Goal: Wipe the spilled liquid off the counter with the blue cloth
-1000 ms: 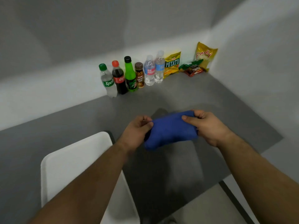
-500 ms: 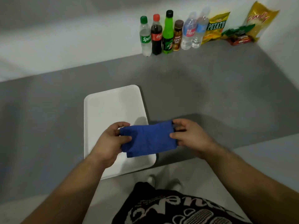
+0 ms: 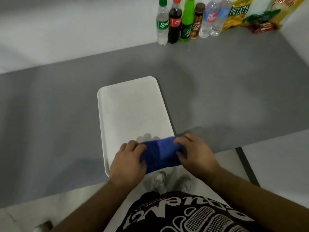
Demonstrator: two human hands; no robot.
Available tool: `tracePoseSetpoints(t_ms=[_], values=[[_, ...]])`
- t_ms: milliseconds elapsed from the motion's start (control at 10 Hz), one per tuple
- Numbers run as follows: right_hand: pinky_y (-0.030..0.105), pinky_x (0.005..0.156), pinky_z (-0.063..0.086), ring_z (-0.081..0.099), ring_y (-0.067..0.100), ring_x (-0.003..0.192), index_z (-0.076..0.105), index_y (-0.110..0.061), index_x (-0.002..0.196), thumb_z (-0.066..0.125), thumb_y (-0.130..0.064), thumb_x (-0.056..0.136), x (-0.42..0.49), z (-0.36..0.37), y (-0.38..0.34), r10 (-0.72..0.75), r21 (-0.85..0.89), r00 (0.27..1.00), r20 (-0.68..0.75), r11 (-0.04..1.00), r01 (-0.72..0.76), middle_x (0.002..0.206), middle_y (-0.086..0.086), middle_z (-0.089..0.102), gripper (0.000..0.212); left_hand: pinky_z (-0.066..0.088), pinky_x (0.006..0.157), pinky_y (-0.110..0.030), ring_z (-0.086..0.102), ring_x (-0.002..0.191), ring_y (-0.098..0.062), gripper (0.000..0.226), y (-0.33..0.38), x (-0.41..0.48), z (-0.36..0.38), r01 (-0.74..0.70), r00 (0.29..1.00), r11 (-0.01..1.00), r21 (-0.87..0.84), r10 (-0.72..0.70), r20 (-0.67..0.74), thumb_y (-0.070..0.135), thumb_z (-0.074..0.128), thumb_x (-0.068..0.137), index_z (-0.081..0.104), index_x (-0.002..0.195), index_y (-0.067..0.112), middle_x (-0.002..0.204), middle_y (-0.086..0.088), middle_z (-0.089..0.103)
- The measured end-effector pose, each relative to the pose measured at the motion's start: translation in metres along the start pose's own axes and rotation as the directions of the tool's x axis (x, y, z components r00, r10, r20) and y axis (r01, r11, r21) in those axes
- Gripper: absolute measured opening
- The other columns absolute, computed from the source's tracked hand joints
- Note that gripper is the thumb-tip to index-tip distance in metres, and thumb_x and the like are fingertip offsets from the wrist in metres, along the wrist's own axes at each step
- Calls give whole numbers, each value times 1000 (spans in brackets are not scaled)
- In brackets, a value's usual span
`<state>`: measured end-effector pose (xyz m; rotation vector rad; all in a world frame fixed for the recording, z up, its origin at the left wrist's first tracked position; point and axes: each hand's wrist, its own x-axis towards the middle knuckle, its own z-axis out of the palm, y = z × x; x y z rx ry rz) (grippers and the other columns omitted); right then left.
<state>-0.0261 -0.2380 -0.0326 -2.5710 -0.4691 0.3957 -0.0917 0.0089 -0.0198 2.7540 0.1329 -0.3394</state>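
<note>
A folded blue cloth (image 3: 160, 154) sits at the near end of a white tray (image 3: 132, 111) on the grey counter (image 3: 225, 91). My left hand (image 3: 128, 163) grips the cloth's left end with curled fingers. My right hand (image 3: 195, 153) grips its right end the same way. The cloth is bunched between the two hands and hangs a little past the counter's front edge. No spilled liquid shows on the counter.
Several drink bottles (image 3: 182, 20) stand in a row against the back wall. Snack bags (image 3: 239, 14) lie beside them at the far right. The counter's front edge runs just under my hands, with my shoes (image 3: 170, 181) on the floor below.
Both hands carried the cloth from the counter's middle down and left to the tray's near end, and moved closer together, bunching it. The view tilted down.
</note>
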Motion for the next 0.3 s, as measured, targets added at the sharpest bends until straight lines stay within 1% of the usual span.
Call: tracePoseSetpoints(t_ms=[100, 200, 300], values=[[25, 96, 45, 54, 10, 111, 68, -35, 117, 56, -37, 100, -12, 3, -10, -41, -61, 997, 68, 997, 45, 121, -10, 58, 21, 45, 104, -33, 49, 120, -16, 35, 0, -3, 8, -113, 987, 989, 94, 102, 122, 38, 53, 93, 59, 128, 35, 132, 11, 54], [20, 95, 41, 53, 7, 113, 67, -37, 121, 55, -41, 99, -20, 1, -12, 20, -54, 1000, 2, 998, -20, 124, -14, 58, 25, 44, 99, -31, 55, 109, -14, 29, -1, 10, 3, -160, 982, 977, 142, 143, 127, 42, 49, 92, 63, 117, 36, 121, 13, 58], [18, 92, 45, 58, 6, 110, 67, -35, 120, 57, -44, 97, -35, -5, -9, 99, 11, 995, -10, 995, -99, 122, -15, 61, 27, 45, 92, -30, 62, 98, -12, 27, 8, 23, -12, -204, 969, 959, 197, 168, 184, 47, 44, 94, 63, 107, 33, 109, 13, 64]])
